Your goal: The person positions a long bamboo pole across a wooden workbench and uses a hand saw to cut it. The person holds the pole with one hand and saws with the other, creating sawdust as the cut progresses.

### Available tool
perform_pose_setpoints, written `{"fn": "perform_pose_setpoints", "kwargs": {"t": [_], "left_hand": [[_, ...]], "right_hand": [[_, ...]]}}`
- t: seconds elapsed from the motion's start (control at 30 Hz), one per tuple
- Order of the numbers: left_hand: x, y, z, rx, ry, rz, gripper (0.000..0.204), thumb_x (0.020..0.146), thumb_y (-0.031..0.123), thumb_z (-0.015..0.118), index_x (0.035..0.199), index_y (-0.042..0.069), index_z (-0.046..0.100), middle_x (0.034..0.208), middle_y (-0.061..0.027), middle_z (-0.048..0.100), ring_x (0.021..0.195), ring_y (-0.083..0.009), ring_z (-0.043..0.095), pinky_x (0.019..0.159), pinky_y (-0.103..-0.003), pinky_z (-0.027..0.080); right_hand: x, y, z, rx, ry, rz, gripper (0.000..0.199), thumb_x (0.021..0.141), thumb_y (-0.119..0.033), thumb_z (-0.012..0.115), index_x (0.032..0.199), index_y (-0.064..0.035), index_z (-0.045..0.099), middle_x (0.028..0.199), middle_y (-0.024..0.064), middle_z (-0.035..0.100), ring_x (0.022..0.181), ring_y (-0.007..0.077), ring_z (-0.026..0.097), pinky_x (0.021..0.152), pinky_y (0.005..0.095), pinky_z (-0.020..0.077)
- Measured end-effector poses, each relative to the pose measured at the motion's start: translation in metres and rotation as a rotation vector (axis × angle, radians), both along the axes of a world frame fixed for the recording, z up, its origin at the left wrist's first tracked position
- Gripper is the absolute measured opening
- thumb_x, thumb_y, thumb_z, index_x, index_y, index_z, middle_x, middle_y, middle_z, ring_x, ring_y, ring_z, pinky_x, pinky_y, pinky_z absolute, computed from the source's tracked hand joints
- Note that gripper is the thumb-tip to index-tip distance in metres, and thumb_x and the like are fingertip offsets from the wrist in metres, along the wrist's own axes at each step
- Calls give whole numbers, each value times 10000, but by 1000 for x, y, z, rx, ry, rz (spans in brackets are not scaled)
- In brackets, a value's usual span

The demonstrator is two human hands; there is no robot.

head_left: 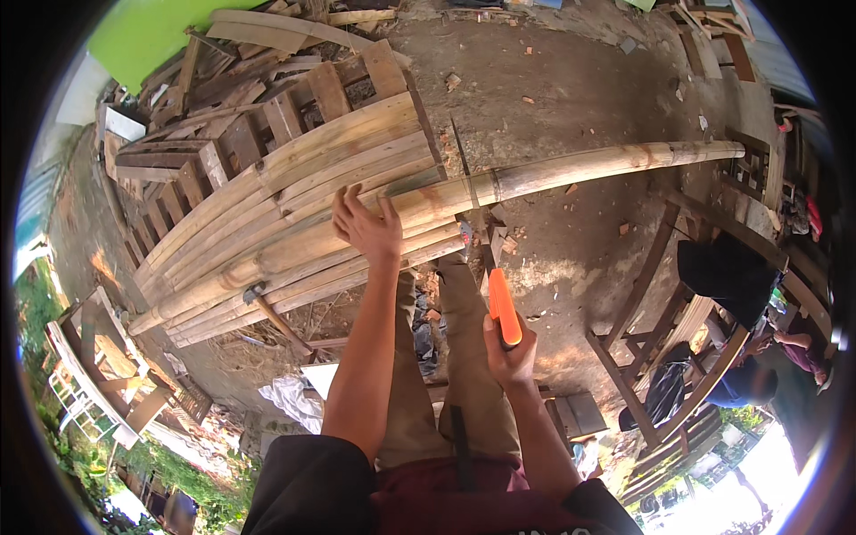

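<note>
A long bamboo pole [580, 176] lies across a bundle of split bamboo lengths [357, 160] and reaches out to the right. My left hand [364, 223] is on the pole with its fingers apart. Closed around the orange handle of a handsaw [504, 308] is my right hand [511, 352], just below the pole. The saw's thin dark blade, seen nearly edge-on, runs up across the pole. How deep it sits in the bamboo cannot be made out.
A hammer-like tool with a wooden handle [278, 323] leans by the bundle's near side. Wooden pallets and scrap boards [241, 134] are piled at the far left. A wooden frame [637, 330] with dark cloth on it stands at the right. Rubble bits dot the dirt floor.
</note>
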State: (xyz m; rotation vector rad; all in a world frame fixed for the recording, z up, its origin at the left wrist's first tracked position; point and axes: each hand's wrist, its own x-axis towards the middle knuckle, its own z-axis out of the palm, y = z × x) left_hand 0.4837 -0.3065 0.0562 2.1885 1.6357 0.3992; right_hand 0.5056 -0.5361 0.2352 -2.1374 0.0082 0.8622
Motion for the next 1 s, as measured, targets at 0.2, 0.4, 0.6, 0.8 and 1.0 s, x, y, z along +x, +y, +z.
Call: {"fn": "perform_pose_setpoints", "kwargs": {"t": [0.2, 0.4, 0.6, 0.8, 1.0], "left_hand": [[15, 11, 39, -785, -604, 1378, 747, 898, 428, 728, 1432, -7, 438, 1546, -199, 364, 1386, -364, 406, 1129, -521, 380], [48, 17, -33, -605, -344, 1529, 955, 828, 387, 766, 1501, -4, 213, 1453, -238, 466, 1208, -414, 572, 989, -534, 492], [69, 8, -36, -431, -227, 1640, 842, 733, 414, 822, 1398, 57, 451, 1317, -183, 601, 1053, -327, 644, 860, -468, 515], [77, 14, -13, -507, -273, 1608, 934, 810, 437, 770, 1497, 58, 263, 1346, -241, 576, 1129, -404, 620, 951, -530, 486], [77, 14, -9, -543, -287, 1578, 959, 870, 432, 734, 1565, 73, 180, 1393, -246, 560, 1189, -436, 607, 1019, -575, 463]], "right_hand": [[-4, 8, 6, 39, -40, -24, 243, 959, -216, 689, 867, -3, 619, 607, -35, 470, 588, 40, 408, 508, 268, 345], [-4, 4, 0, 63, -25, -14, 228, 960, -211, 689, 892, -1, 633, 598, -44, 466, 578, 32, 401, 502, 262, 339], [11, 5, 11, -27, 13, 16, 252, 938, -230, 711, 909, 15, 660, 653, 140, 634, 577, 151, 617, 558, 344, 490], [45, 25, 75, -200, 121, 94, 222, 934, -211, 700, 968, 7, 683, 652, 143, 645, 596, 161, 667, 578, 337, 505], [81, 91, 30, -137, 6, 100, 171, 927, -141, 644, 886, 24, 663, 597, 133, 579, 555, 152, 606, 534, 338, 467]]}}
